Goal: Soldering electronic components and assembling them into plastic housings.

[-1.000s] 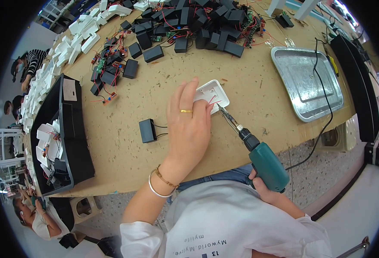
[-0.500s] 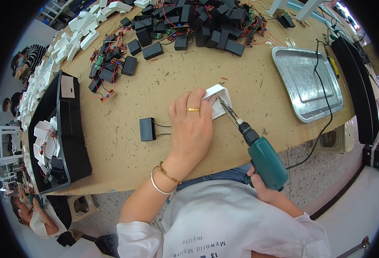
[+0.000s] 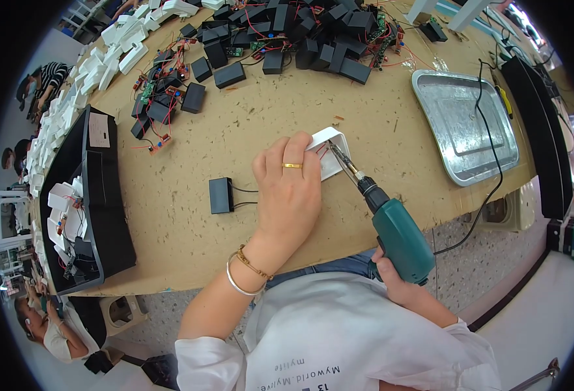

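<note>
Close solder work, steadiness wanted

Nearest me, the right hand is clamped round the grip of a green soldering tool, whose black cord trails off to that hand's right. The left hand, forward and left of it, lies back-up over a white casing and looks clamped on it, though its fingertips are hidden from me. The two hands are apart.

My reading is that the step is soldering at the red wires inside the casing; whether the tip meets one, I can't tell. I'd say the move calls for a motionless left hand and small, careful corrections from the right, metal kept off the white walls.

The tool's long axis runs forward and leftward from the right hand, tip dipping into the casing. The casing's hollow faces up and its visible end points ahead and right of the left hand; its long axis seems to follow that slant, but the covered part keeps me from being sure.

Just left of the left hand sits a black box, longer side pointing away from me, two thin wires leading toward the hand. Farther out, a black bin stands well left of the left hand, and a metal tray lies beyond the right. Farthest, ahead of both hands, are piled black boxes.
</note>
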Motion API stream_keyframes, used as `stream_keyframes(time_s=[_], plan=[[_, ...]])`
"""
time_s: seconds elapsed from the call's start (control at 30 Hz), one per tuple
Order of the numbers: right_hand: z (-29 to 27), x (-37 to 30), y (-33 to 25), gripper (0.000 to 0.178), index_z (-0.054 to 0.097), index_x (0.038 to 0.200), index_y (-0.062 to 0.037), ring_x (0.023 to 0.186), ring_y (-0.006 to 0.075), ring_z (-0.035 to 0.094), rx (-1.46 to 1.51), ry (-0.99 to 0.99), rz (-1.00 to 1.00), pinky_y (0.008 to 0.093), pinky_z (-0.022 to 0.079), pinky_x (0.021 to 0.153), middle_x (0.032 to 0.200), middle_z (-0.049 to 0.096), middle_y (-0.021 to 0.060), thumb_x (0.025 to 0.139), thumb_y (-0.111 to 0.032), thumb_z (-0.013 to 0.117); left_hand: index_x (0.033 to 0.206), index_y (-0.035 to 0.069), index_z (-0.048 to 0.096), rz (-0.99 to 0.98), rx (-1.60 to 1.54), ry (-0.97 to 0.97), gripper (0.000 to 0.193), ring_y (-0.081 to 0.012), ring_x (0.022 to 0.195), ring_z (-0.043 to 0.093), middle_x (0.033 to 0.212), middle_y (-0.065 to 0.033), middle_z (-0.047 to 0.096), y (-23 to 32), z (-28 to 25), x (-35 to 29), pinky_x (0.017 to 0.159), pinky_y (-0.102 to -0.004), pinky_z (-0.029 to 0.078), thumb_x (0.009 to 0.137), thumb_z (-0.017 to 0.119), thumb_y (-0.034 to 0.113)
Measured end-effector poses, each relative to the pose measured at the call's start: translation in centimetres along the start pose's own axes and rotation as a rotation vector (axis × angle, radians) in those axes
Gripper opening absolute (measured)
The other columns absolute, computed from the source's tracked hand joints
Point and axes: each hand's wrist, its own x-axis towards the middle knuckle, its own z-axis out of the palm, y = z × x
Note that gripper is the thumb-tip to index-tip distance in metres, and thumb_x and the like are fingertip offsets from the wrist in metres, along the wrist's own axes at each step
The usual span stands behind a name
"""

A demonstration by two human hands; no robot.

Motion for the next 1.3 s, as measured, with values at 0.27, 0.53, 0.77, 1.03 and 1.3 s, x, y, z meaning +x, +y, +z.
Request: stream_keyframes(time_s=[0.27, 0.53, 0.77, 1.03, 1.3], plan=[[0.1, -0.2, -0.2, 0.034, 0.059, 0.107, 0.0052, 0.071, 0.0167, 0.059, -0.012, -0.003, 0.057, 0.0301, 0.048, 0.068, 0.084, 0.062, 0.01, 0.079, -0.012, 0.068, 0.089, 0.0, 0.053, -0.007, -0.014, 0.024, 0.014, -0.0278, 0.103, 0.048, 0.113, -0.0104, 0.049, -0.2, 0.3, 0.0, 0.087, -0.0417, 0.035, 0.078, 0.058, 0.006], [0.2, 0.0, -0.2, 0.033, 0.059, 0.106, 0.0056, 0.072, 0.0178, 0.059, 0.045, 0.014, 0.052, 0.0305, 0.047, 0.068, 0.088, 0.062, 0.0109, 0.078, -0.01, 0.068, 0.088, 0.0, 0.053, 0.002, 0.009, 0.003, 0.013, -0.0276, 0.103, 0.048, 0.112, -0.01, 0.05, 0.0, 0.1, 0.1, 0.086, -0.0411, 0.035, 0.078, 0.058, 0.007], [0.1, 0.0, -0.4, 0.029, 0.059, 0.102, 0.004, 0.072, 0.0177, 0.058, 0.01, -0.022, 0.056, 0.0299, 0.047, 0.068, 0.086, 0.06, 0.0096, 0.078, -0.01, 0.068, 0.088, 0.001, 0.054, -0.002, 0.011, 0.005, 0.012, -0.0272, 0.102, 0.048, 0.111, -0.0098, 0.05, 0.0, 0.1, 0.1, 0.086, -0.0408, 0.035, 0.078, 0.058, 0.007], [-0.2, 0.1, -0.1, 0.028, 0.058, 0.101, 0.0029, 0.072, 0.0163, 0.057, 0.043, -0.034, 0.05, 0.0292, 0.045, 0.067, 0.084, 0.058, 0.0085, 0.08, -0.013, 0.069, 0.088, 0.001, 0.055, -0.002, 0.003, 0.0, 0.012, -0.0276, 0.104, 0.048, 0.113, -0.01, 0.051, 0.0, 0.1, 0.0, 0.088, -0.0411, 0.035, 0.078, 0.057, 0.007], [0.3, -0.1, -1.0, 0.027, 0.059, 0.1, 0.0024, 0.072, 0.0168, 0.056, 0.17, 0.036, 0.196, 0.0296, 0.045, 0.067, 0.083, 0.059, 0.0082, 0.079, -0.012, 0.069, 0.086, 0.004, 0.052, -0.021, -0.014, 0.027, 0.019, -0.0285, 0.103, 0.048, 0.111, -0.0075, 0.052, 0.0, 0.2, 0.0, 0.089, -0.0413, 0.035, 0.072, 0.064, 0.001]])
